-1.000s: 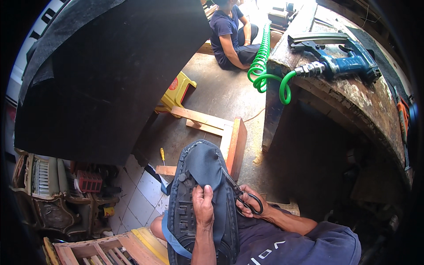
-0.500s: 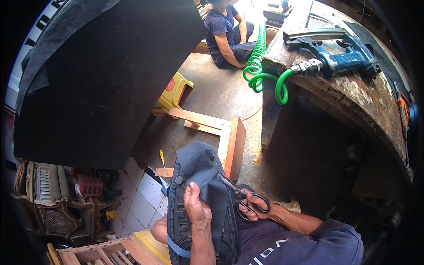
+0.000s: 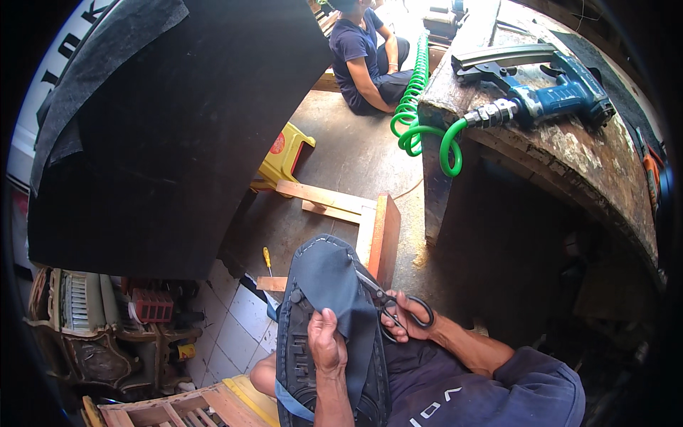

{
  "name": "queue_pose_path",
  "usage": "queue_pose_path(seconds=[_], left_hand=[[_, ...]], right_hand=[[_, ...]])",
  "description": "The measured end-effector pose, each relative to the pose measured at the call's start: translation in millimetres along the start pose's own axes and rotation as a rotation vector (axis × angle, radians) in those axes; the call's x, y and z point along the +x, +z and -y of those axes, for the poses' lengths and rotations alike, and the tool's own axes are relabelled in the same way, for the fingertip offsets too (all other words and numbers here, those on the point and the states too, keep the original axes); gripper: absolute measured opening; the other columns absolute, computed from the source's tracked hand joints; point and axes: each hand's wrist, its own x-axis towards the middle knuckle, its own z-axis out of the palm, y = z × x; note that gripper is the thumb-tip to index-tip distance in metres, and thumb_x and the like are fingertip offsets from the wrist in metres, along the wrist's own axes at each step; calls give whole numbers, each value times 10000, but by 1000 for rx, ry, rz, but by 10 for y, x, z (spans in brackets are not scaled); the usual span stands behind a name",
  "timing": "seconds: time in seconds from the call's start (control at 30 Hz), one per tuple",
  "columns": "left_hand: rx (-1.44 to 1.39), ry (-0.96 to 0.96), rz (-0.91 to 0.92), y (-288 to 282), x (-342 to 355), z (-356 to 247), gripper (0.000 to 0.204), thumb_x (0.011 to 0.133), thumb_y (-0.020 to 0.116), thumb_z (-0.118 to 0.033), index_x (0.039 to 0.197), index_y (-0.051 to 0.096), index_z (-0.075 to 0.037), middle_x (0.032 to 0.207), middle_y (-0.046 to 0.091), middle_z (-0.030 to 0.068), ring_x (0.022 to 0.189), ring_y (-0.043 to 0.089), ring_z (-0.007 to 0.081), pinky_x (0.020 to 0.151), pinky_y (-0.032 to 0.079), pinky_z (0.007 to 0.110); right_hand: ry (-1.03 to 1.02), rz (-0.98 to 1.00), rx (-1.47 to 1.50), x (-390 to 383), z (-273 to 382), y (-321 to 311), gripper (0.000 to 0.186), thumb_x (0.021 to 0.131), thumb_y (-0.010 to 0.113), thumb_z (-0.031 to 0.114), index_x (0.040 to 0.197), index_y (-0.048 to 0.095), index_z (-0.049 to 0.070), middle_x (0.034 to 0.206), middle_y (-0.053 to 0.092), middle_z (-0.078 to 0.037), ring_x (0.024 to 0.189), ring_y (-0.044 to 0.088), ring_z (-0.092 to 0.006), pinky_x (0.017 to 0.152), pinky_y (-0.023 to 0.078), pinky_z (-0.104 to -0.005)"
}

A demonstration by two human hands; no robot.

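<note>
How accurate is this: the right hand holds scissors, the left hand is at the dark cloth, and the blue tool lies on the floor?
Not quite: the head view shows the blue tool on the bench, not the floor. The right hand holds scissors, and the left hand is at the dark cloth.

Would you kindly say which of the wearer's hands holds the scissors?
The right hand: it grips the scissors, while the left hand instead touches the dark cloth.

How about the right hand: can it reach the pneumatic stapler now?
Probably not: the right hand holds black-handled scissors, and the pneumatic stapler lies farther off on the workbench.
</note>
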Motion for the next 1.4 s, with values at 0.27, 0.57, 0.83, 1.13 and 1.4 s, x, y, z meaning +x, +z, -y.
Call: queue_pose_path(seconds=[0.27, 0.57, 0.83, 1.13, 1.4], left_hand=[[276, -25, 46, -174, -137, 72, 350, 1032, 684, -296, 1199, 731, 7, 1264, 679, 76, 1238, 563, 230, 1193, 273, 408], [941, 152, 323, -65, -177, -77, 365, 976, 740, -388, 938, 785, -28, 979, 772, 105, 1165, 610, 272, 1229, 97, 537], [1037, 6, 494, -38, -208, -125, 309, 926, 817, -246, 780, 742, 16, 688, 676, 86, 652, 596, 228, 747, 471, 382], [1059, -237, 589, 63, -282, -187, 304, 973, 771, -295, 843, 762, -20, 725, 697, 69, 784, 672, 264, 845, 494, 378], [961, 82, 543, -651, -1048, -709, 191, 942, 799, -169, 890, 741, 6, 935, 748, 141, 918, 774, 254, 898, 593, 386]], right_hand=[[-41, -84, -194, 137, 86, -34, 551, 1054, 524, 604, 1362, 439, 156, 897, 540, -61, 579, 485, -99, 468, 447, -245], [69, -13, -161, 328, 358, -225, 524, 1068, 476, 617, 1320, 445, 159, 864, 509, -41, 534, 444, -55, 437, 387, -202], [148, -29, -123, 440, 572, -159, 499, 1099, 448, 568, 1204, 530, 87, 812, 511, -14, 499, 432, -43, 397, 375, -201], [327, 139, -176, 619, 893, -366, 634, 1047, 453, 688, 1279, 537, 104, 823, 508, 8, 554, 433, -24, 423, 355, -189], [177, -111, -589, 547, 1031, -127, 400, 1063, 650, 408, 1222, 478, 84, 692, 496, 36, 465, 451, -30, 369, 347, -204]])
